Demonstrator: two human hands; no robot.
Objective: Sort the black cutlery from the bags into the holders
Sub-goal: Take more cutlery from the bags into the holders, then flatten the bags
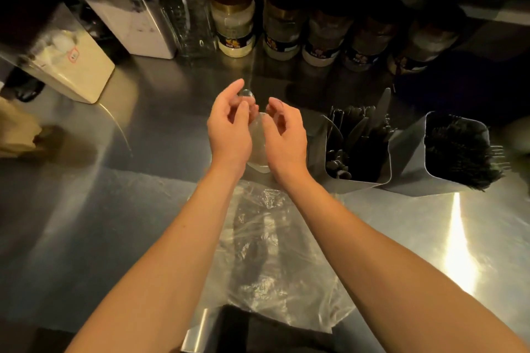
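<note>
Nearest to me, at the bottom edge, a dark box sits under the near end of a clear plastic bag. The bag lies flat and crumpled on the steel counter, running away from me between my two forearms; I cannot tell whether any cutlery is left inside it.

Beyond the bag my hands are raised side by side over the counter, close together. My left hand and my right hand both have their fingers curled around a piece of thin clear plastic film, which hangs down between the palms. The left fingertips pinch its upper edge; the right fingers curl in on its right side.

To the right of my right hand stand two metal holders, touching each other. The nearer-left holder holds black knives and spoons, handles and blades pointing up. The right holder is packed with black forks, some tines sticking out over its right side.

At the far edge a row of lidded jars lines the wall, with a clear bottle and a white container to their left. At the far left lies a cream-coloured box.
</note>
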